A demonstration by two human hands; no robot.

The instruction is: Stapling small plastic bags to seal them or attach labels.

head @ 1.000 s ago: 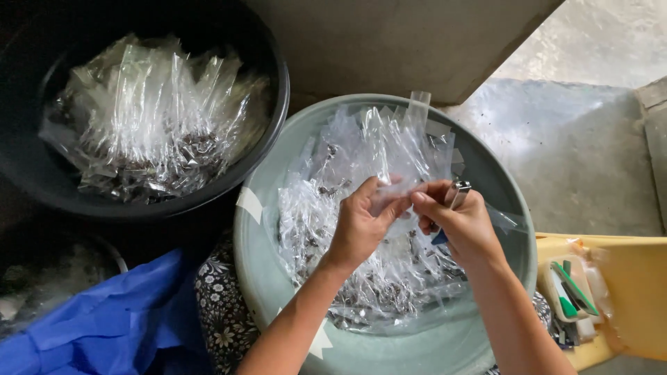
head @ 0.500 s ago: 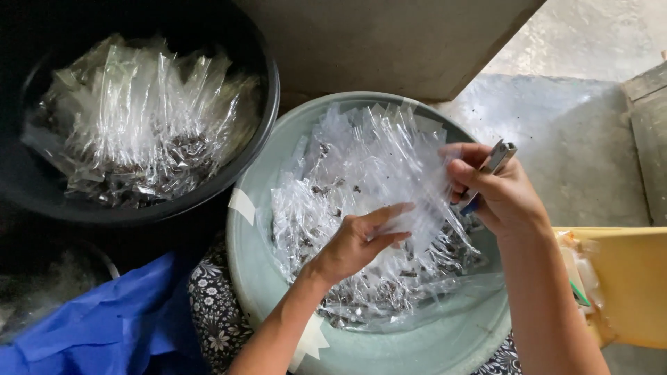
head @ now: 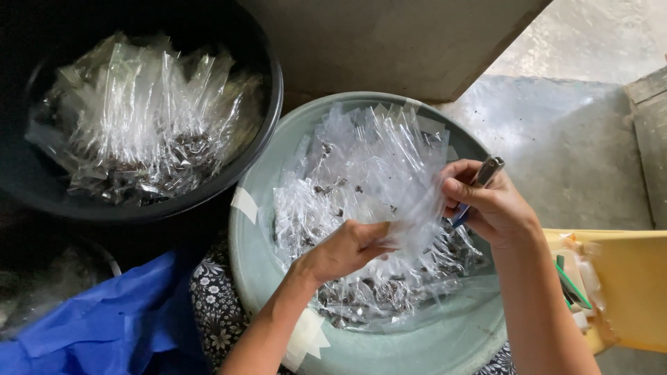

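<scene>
The left hand (head: 347, 250) has risen; both hands' fingers pinch a clear bag (head: 410, 208), long axis upright.

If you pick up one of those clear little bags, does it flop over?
Probably yes. The clear bag between the left hand and right hand looks thin and crinkled, so it likely bends easily. It seems light, with only small dark bits inside. Its shiny plastic may feel a bit slippery.

bare forearms (head: 278, 326) (no sleeves), floral-print garment (head: 215, 312).
</scene>
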